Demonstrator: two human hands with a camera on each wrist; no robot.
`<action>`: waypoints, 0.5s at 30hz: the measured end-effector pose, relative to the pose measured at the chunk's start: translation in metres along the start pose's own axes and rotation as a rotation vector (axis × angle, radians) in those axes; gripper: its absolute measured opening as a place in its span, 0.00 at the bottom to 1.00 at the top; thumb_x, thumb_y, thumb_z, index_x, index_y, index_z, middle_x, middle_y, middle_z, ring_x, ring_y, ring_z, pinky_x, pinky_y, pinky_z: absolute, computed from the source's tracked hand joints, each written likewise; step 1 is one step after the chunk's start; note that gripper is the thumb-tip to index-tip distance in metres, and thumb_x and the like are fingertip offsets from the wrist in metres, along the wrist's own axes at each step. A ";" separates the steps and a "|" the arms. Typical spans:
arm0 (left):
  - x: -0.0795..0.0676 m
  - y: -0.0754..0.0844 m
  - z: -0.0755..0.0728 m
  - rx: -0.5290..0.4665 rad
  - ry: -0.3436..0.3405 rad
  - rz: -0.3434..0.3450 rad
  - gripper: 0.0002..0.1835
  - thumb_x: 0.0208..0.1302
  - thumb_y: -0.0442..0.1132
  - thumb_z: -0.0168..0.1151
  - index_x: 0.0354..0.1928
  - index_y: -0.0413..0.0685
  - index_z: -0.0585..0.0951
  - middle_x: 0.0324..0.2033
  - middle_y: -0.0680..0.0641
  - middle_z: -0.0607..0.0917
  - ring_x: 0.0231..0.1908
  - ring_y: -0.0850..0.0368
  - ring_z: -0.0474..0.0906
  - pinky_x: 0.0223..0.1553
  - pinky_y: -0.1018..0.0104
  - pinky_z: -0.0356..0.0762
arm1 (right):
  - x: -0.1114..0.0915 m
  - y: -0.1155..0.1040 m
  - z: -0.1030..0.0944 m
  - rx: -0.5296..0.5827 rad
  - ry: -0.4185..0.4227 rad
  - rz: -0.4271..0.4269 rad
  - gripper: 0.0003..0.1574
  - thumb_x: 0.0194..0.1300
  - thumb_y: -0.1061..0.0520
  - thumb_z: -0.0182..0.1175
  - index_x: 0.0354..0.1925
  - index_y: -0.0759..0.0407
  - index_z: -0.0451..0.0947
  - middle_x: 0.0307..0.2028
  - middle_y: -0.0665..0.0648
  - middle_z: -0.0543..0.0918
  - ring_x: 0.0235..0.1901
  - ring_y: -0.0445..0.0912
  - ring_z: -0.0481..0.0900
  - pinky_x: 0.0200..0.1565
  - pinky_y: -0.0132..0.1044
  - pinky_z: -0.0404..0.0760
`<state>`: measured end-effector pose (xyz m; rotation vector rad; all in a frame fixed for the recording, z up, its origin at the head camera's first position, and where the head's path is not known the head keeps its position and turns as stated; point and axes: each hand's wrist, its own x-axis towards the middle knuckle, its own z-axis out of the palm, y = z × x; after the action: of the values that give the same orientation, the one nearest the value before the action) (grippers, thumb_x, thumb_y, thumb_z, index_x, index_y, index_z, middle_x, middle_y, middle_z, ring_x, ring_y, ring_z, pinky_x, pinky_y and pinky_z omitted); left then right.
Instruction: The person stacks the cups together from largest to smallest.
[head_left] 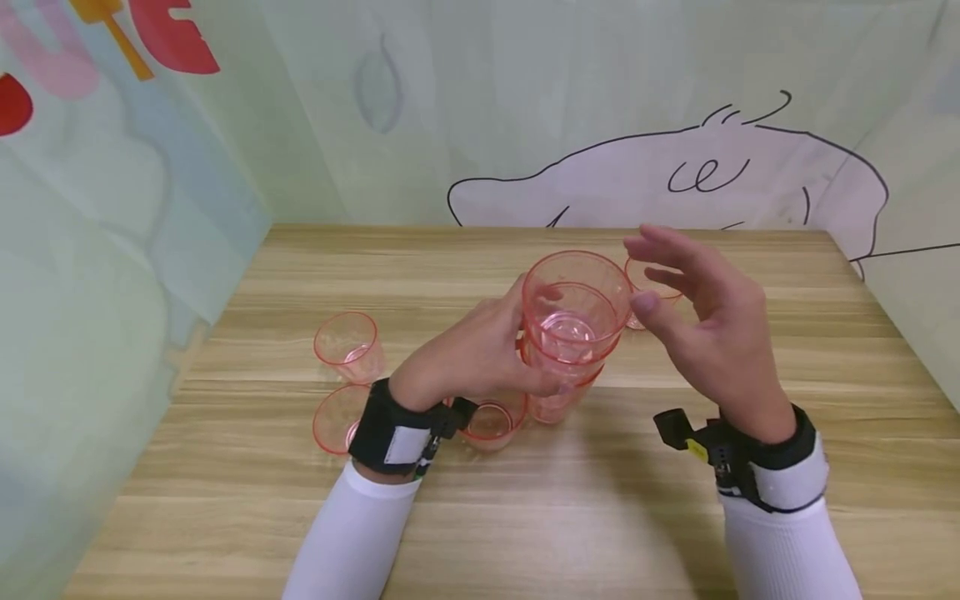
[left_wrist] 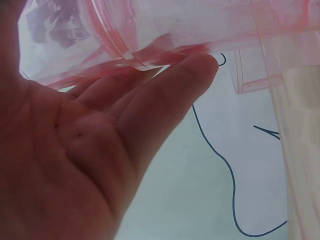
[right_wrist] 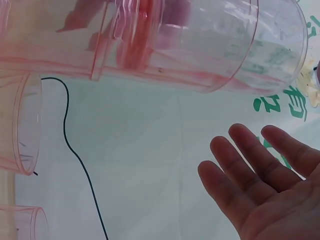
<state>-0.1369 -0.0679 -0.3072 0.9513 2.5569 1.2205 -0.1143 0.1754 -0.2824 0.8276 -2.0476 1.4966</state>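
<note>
A stack of clear pink-tinted plastic cups stands upright, mouths up, right of the table's middle. My left hand grips it from the left, thumb across the front and fingers behind. In the left wrist view those fingers lie along the wall of the stacked cups. Just right of the stack, my right hand is raised with fingers spread and holds nothing. The right wrist view shows this hand apart from the cups.
A single cup stands just left of the stack's base, partly behind my left wrist. Further left are two more cups, one behind and one in front. Another cup shows behind my right hand. Printed walls border the wooden table.
</note>
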 end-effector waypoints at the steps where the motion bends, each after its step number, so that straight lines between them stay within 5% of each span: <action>1: 0.000 0.000 0.000 0.002 0.003 0.000 0.50 0.46 0.48 0.82 0.69 0.55 0.61 0.59 0.52 0.78 0.53 0.61 0.77 0.55 0.63 0.74 | 0.000 0.000 -0.001 -0.001 0.011 -0.002 0.34 0.67 0.49 0.68 0.64 0.66 0.75 0.55 0.63 0.83 0.56 0.54 0.79 0.58 0.40 0.78; 15: 0.000 -0.001 0.000 0.004 0.004 -0.001 0.49 0.46 0.48 0.82 0.68 0.54 0.62 0.58 0.53 0.78 0.53 0.61 0.77 0.55 0.64 0.75 | 0.001 0.001 -0.006 -0.068 0.052 0.034 0.26 0.68 0.62 0.65 0.64 0.63 0.76 0.55 0.60 0.83 0.56 0.52 0.79 0.58 0.39 0.77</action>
<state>-0.1374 -0.0683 -0.3081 0.9494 2.5637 1.2191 -0.1153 0.1808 -0.2806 0.7232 -2.0715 1.4429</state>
